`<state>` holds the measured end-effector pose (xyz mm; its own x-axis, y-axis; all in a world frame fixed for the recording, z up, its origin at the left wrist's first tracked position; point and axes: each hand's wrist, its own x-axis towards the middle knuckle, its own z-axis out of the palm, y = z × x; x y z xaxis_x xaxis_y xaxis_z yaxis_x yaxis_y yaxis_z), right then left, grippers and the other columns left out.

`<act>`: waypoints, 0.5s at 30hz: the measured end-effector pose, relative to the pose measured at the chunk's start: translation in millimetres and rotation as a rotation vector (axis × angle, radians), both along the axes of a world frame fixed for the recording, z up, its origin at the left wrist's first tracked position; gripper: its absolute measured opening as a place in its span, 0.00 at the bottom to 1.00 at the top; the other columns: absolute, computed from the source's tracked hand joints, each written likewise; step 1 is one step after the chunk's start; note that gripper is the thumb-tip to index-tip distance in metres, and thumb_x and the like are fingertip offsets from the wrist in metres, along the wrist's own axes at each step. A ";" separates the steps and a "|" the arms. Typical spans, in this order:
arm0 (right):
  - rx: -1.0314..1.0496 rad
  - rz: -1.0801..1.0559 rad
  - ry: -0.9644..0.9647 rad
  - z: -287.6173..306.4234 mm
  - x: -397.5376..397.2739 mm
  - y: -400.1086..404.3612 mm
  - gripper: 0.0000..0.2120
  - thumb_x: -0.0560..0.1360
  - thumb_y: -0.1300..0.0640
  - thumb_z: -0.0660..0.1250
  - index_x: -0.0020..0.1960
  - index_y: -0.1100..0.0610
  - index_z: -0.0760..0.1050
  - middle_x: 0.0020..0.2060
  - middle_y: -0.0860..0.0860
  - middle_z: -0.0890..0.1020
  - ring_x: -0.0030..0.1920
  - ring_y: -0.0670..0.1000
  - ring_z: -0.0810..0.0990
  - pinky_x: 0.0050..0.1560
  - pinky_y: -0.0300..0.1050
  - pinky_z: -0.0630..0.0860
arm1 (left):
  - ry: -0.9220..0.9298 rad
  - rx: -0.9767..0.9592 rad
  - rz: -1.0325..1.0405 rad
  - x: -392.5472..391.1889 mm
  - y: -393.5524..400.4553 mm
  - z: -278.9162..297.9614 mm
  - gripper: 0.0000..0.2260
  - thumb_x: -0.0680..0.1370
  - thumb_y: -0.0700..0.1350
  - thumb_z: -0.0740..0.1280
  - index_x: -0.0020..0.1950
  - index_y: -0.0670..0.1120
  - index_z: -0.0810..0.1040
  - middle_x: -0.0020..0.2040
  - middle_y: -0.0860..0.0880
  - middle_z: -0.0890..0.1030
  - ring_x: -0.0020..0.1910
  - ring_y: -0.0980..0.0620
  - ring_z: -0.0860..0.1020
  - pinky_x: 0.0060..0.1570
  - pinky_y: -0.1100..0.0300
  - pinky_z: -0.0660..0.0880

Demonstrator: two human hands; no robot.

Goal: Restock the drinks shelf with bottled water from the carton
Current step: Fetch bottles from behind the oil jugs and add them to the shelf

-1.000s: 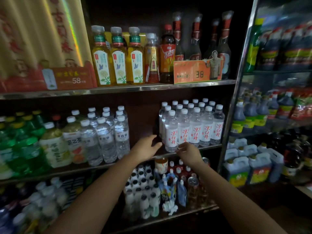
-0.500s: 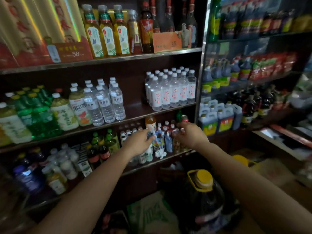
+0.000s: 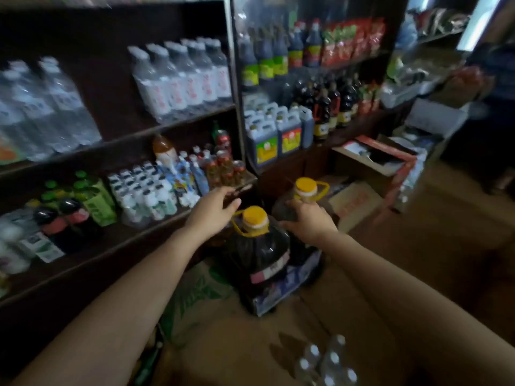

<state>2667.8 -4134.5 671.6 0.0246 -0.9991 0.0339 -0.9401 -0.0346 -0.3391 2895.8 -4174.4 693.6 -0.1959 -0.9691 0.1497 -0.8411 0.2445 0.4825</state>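
The carton (image 3: 278, 355) sits open at the bottom of the view, and the white-capped water bottles (image 3: 324, 363) in it are the only task stock within reach. Everything else is placed from that carton. Just beyond its far flap stand two big dark jugs with yellow caps, the nearer jug (image 3: 257, 246) and the farther jug (image 3: 303, 201), both directly between the carton and the drinks shelf (image 3: 178, 122). On that shelf, up and to the left of the carton, rows of bottled water (image 3: 181, 76) already stand.

The person's left hand (image 3: 213, 211) hangs above the nearer jug's cap with fingers loosely extended, grasping nothing. The right hand (image 3: 308, 221) is in front of the farther jug's shoulder; its fingers look relaxed and empty, though whether they touch the jug cannot be told through the blur.

The main risk is the jugs — any bottle carried from carton to shelf must pass over or around them, and a forearm or a swinging bottle could knock one over. The nearer jug seems to stand on a low box, which would make it easier to topple. The view is smeared, suggesting a fast head turn, so a reach made now may be poorly aimed. The water bottles are smooth and closely packed — grabbing several at once invites a slip onto the floor or the jugs.
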 end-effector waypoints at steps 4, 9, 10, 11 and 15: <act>0.125 -0.122 -0.019 -103.3 -64.1 44.7 0.28 0.73 0.42 0.68 0.69 0.53 0.68 0.62 0.55 0.75 0.62 0.58 0.73 0.58 0.52 0.72 | 0.018 -0.002 -0.151 -64.5 21.6 -98.8 0.16 0.78 0.48 0.65 0.65 0.46 0.74 0.61 0.47 0.78 0.60 0.47 0.76 0.57 0.54 0.74; 0.251 -0.293 -0.101 -252.6 -129.3 83.1 0.25 0.74 0.45 0.67 0.66 0.57 0.69 0.61 0.57 0.75 0.62 0.60 0.73 0.60 0.53 0.72 | -0.014 0.087 -0.318 -126.2 41.4 -252.8 0.19 0.77 0.48 0.66 0.68 0.46 0.72 0.64 0.48 0.76 0.62 0.49 0.75 0.59 0.56 0.71; 0.270 -0.328 -0.117 -284.6 -138.0 87.8 0.27 0.75 0.45 0.67 0.67 0.58 0.68 0.62 0.57 0.74 0.62 0.60 0.73 0.61 0.55 0.72 | -0.023 0.115 -0.331 -134.9 43.7 -286.2 0.20 0.78 0.49 0.66 0.69 0.47 0.71 0.65 0.49 0.75 0.63 0.49 0.74 0.60 0.57 0.70; 0.287 -0.357 -0.128 -316.8 -146.0 91.3 0.28 0.75 0.45 0.67 0.69 0.57 0.66 0.63 0.57 0.74 0.62 0.59 0.73 0.61 0.56 0.73 | -0.037 0.145 -0.343 -143.4 45.4 -319.0 0.21 0.78 0.50 0.66 0.69 0.47 0.70 0.67 0.49 0.74 0.64 0.50 0.73 0.61 0.58 0.69; 0.375 -0.442 -0.198 -444.3 -166.5 104.7 0.29 0.74 0.47 0.69 0.71 0.53 0.64 0.65 0.55 0.73 0.60 0.56 0.75 0.59 0.53 0.75 | -0.058 0.233 -0.383 -169.6 54.8 -447.2 0.22 0.78 0.52 0.66 0.70 0.48 0.69 0.67 0.48 0.73 0.64 0.49 0.73 0.61 0.58 0.69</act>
<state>2501.3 -4029.8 227.2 -0.3659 -0.8581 -0.3603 -0.7564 0.4998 -0.4220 2726.2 -4119.6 246.3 -0.5488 -0.8315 -0.0860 -0.7382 0.4338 0.5166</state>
